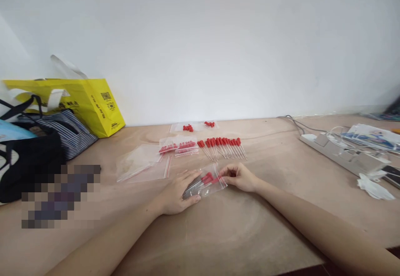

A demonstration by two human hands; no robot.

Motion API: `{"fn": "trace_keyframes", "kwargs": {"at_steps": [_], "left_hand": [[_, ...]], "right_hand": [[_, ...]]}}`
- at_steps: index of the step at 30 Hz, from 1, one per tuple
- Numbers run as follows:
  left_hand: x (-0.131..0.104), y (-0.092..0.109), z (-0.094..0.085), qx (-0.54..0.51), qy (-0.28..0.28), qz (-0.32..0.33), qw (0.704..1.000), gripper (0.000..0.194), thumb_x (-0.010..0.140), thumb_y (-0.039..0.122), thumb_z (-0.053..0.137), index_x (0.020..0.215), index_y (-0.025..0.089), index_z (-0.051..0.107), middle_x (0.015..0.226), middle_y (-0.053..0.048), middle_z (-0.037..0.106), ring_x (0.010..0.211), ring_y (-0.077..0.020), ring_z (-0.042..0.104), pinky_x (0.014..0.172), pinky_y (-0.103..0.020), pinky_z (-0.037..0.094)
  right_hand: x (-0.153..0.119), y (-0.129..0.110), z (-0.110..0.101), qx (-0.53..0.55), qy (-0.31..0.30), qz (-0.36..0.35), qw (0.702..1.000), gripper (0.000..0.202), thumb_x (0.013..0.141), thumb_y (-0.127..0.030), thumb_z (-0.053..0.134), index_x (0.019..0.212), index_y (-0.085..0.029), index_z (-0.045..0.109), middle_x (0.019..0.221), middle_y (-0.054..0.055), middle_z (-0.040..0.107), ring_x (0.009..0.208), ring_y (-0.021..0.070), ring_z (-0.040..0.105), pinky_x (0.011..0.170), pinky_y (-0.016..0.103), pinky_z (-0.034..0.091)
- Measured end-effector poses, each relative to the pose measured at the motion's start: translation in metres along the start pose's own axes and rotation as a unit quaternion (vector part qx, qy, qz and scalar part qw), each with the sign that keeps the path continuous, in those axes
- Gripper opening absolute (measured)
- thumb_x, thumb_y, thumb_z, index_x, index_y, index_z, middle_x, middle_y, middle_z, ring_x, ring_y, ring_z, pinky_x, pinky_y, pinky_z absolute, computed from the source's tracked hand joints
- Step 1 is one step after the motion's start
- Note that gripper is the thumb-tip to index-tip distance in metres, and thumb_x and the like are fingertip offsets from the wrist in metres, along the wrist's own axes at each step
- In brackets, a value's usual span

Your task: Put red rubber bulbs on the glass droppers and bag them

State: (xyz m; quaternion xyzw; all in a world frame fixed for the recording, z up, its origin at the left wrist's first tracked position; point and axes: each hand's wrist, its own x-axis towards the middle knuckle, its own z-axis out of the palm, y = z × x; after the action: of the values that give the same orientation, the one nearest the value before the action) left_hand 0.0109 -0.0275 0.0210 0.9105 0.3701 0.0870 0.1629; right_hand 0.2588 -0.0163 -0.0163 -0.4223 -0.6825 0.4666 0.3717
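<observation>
A clear zip-lock bag (pixel 214 190) lies on the table between my hands. Inside it are a few red-headed sticks (pixel 207 178), partly hidden by glare on the plastic. My left hand (pixel 175 195) holds the bag's left end, thumb on the near side and fingers across the top. At the bag's right end, by the red seal strip, my right hand (pixel 240 177) pinches the edge with curled fingers. Just behind, a row of loose red-headed sticks (pixel 223 143) lies side by side, heads pointing away from me.
Filled zip bags (pixel 186 150) and flat clear bags (pixel 137 163) lie left of the row. Small red pieces (pixel 188 128) rest near the wall. A yellow bag (pixel 108 122) and black bag (pixel 34 163) stand left; a power strip (pixel 331 153) and crumpled tissue (pixel 373 187) lie right.
</observation>
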Motion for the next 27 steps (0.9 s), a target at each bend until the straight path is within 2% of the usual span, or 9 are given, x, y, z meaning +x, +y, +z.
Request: {"fn": "trace_keyframes", "kwargs": {"at_steps": [5, 11, 15, 16, 18, 20, 21, 24, 27], "left_hand": [[0.001, -0.002, 0.002, -0.005, 0.009, 0.003, 1.0, 0.06, 0.078, 0.039, 0.048, 0.131, 0.019, 0.028, 0.137, -0.007, 0.032, 0.125, -0.0233, 0.029, 0.102, -0.041, 0.026], [0.0, 0.0, 0.0, -0.008, 0.009, -0.001, 1.0, 0.06, 0.078, 0.041, 0.048, 0.131, 0.019, 0.029, 0.136, -0.007, 0.034, 0.124, -0.0238, 0.03, 0.102, -0.041, 0.027], [0.0, 0.001, -0.001, -0.012, 0.019, 0.012, 1.0, 0.059, 0.078, 0.04, 0.049, 0.131, 0.023, 0.028, 0.136, -0.006, 0.035, 0.123, -0.0236, 0.031, 0.101, -0.042, 0.028], [0.0, 0.0, 0.0, -0.014, 0.02, 0.014, 1.0, 0.059, 0.078, 0.04, 0.048, 0.13, 0.022, 0.029, 0.135, -0.006, 0.035, 0.123, -0.0236, 0.032, 0.101, -0.041, 0.028], [0.0, 0.0, 0.0, -0.017, 0.02, 0.013, 1.0, 0.058, 0.078, 0.041, 0.048, 0.13, 0.022, 0.03, 0.135, -0.007, 0.035, 0.123, -0.0239, 0.032, 0.1, -0.042, 0.029], [0.0, -0.001, 0.0, -0.02, 0.018, 0.009, 1.0, 0.058, 0.078, 0.042, 0.048, 0.13, 0.021, 0.03, 0.135, -0.007, 0.035, 0.123, -0.0243, 0.031, 0.1, -0.042, 0.029], [0.0, -0.001, 0.0, -0.022, 0.017, 0.007, 1.0, 0.058, 0.078, 0.042, 0.049, 0.13, 0.022, 0.031, 0.136, -0.007, 0.034, 0.123, -0.0243, 0.031, 0.101, -0.042, 0.029], [-0.001, -0.002, 0.001, -0.029, 0.014, 0.008, 0.999, 0.058, 0.078, 0.041, 0.049, 0.13, 0.022, 0.031, 0.136, -0.007, 0.034, 0.124, -0.0246, 0.03, 0.101, -0.042, 0.028], [-0.001, -0.003, 0.001, -0.032, 0.011, 0.005, 0.999, 0.059, 0.078, 0.042, 0.049, 0.13, 0.022, 0.031, 0.136, -0.006, 0.034, 0.125, -0.0252, 0.029, 0.102, -0.042, 0.027]], "right_hand": [[0.006, -0.002, 0.007, -0.01, -0.082, -0.007, 0.997, 0.022, 0.066, -0.034, 0.063, 0.072, -0.013, 0.064, 0.054, -0.003, 0.052, 0.047, 0.0055, 0.04, 0.046, 0.019, 0.031], [0.012, -0.002, 0.015, -0.016, 0.007, -0.014, 1.0, 0.023, 0.062, -0.034, 0.067, 0.067, -0.014, 0.058, 0.05, -0.005, 0.05, 0.044, 0.006, 0.041, 0.043, 0.018, 0.032], [0.017, 0.001, 0.003, -0.039, -0.058, -0.035, 0.997, 0.018, 0.064, -0.033, 0.063, 0.066, -0.015, 0.059, 0.055, -0.003, 0.055, 0.049, 0.008, 0.048, 0.047, 0.019, 0.038], [0.021, 0.001, -0.003, -0.053, -0.051, -0.035, 0.997, 0.017, 0.066, -0.032, 0.061, 0.067, -0.015, 0.06, 0.059, -0.001, 0.058, 0.052, 0.0093, 0.051, 0.05, 0.02, 0.04], [0.034, 0.0, -0.017, -0.132, 0.037, -0.027, 0.99, 0.013, 0.069, -0.028, 0.056, 0.07, -0.016, 0.062, 0.067, 0.001, 0.063, 0.06, 0.0117, 0.055, 0.056, 0.022, 0.042], [0.053, -0.002, -0.03, -0.279, 0.173, -0.002, 0.945, 0.013, 0.071, -0.025, 0.053, 0.071, -0.018, 0.064, 0.07, 0.002, 0.064, 0.064, 0.0131, 0.056, 0.06, 0.023, 0.042], [0.063, -0.003, -0.035, -0.309, 0.204, 0.006, 0.929, 0.014, 0.072, -0.025, 0.053, 0.074, -0.018, 0.065, 0.074, 0.003, 0.064, 0.069, 0.0151, 0.056, 0.064, 0.026, 0.041], [0.091, -0.005, -0.039, -0.351, 0.242, 0.008, 0.905, 0.02, 0.074, -0.029, 0.051, 0.083, -0.02, 0.067, 0.091, 0.008, 0.062, 0.092, 0.0219, 0.05, 0.079, 0.033, 0.036], [0.112, -0.006, -0.034, -0.401, 0.238, 0.015, 0.885, 0.026, 0.077, -0.036, 0.05, 0.093, -0.023, 0.066, 0.108, 0.009, 0.056, 0.106, 0.026, 0.04, 0.088, 0.04, 0.027]]}}
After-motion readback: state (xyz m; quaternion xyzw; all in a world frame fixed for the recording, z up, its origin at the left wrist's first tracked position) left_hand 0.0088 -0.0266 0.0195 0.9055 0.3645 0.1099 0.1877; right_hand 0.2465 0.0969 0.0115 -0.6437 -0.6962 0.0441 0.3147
